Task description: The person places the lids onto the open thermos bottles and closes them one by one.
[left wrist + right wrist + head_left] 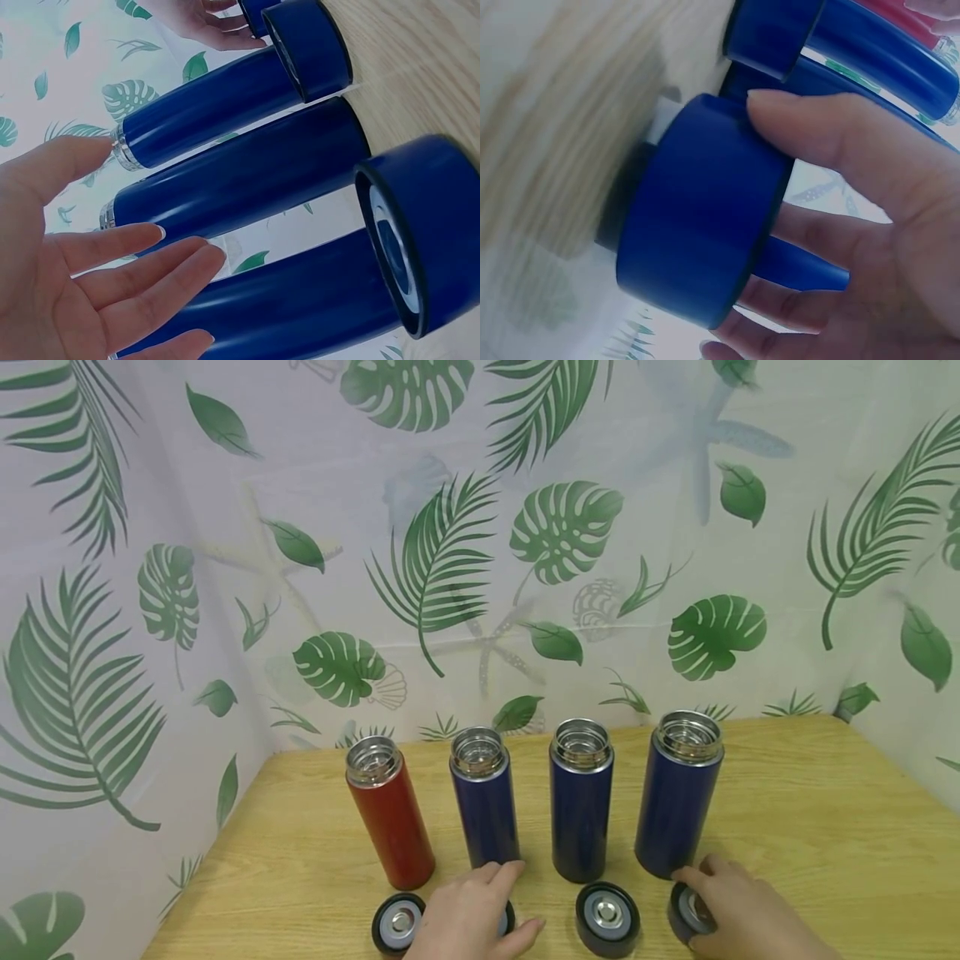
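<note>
My right hand (750, 914) pinches a blue bottle lid (705, 214) between thumb and fingers, in front of the rightmost blue bottle (678, 814). In the right wrist view the lid is tilted, with a dark shadow beside it on the wood. My left hand (472, 914) is spread with its fingers apart and holds nothing. It hovers over a second lid (508, 918), mostly hiding it in the head view. Behind that hand stands another blue bottle (486, 818), without a lid. In the left wrist view a blue lid (427, 232) lies beyond the fingertips.
A red bottle (393, 827) and a middle blue bottle (582, 818) stand upright and uncapped in the same row. Two more lids lie inside up, one at the left (398, 922) and one between the hands (607, 918). A leaf-patterned cloth (465, 677) hangs behind the wooden table (300, 827).
</note>
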`<state>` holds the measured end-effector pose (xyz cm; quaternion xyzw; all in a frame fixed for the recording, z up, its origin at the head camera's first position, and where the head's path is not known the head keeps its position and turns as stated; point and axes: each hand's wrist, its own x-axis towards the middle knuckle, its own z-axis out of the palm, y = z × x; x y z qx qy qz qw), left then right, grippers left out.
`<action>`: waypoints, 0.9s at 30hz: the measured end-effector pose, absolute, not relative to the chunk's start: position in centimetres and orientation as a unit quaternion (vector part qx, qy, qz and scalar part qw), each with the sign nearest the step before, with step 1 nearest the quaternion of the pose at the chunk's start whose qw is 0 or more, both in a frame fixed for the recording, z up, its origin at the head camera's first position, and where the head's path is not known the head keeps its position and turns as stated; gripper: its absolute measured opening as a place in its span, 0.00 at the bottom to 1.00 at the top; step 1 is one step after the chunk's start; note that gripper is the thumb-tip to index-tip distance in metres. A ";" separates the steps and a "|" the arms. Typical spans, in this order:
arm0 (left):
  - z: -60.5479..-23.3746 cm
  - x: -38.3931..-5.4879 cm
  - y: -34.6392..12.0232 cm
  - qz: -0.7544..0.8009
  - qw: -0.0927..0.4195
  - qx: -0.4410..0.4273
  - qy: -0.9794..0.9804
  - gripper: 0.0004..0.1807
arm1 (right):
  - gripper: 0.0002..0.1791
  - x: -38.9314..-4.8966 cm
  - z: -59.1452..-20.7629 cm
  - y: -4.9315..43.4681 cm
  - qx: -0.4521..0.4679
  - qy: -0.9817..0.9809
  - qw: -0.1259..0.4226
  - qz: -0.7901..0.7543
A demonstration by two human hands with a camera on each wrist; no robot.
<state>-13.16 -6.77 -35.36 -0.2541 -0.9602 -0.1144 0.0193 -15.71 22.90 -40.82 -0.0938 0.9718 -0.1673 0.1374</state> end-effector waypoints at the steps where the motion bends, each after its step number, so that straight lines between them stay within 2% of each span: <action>1: -35.3 -13.2 -6.7 -0.117 0.018 -0.254 -0.960 0.28 | 0.34 -15.6 -40.8 23.0 -0.095 0.972 0.131 -0.170; 7: -35.0 -13.1 -6.6 -0.134 0.030 -0.271 -0.953 0.27 | 0.35 -15.4 -40.1 23.4 -0.104 0.976 0.100 -0.165; 14: -34.5 -13.1 -6.2 -0.154 0.035 -0.281 -0.947 0.26 | 0.36 -15.1 -39.1 23.6 -0.084 0.977 0.096 -0.171; 21: -34.0 -13.4 -5.2 -0.169 0.056 -0.297 -0.938 0.25 | 0.37 -15.1 -38.1 24.1 -0.100 0.981 0.042 -0.158; 27: -33.4 -13.8 -3.9 -0.189 0.054 -0.301 -0.933 0.27 | 0.37 -15.2 -37.2 24.8 -0.118 0.981 0.005 -0.155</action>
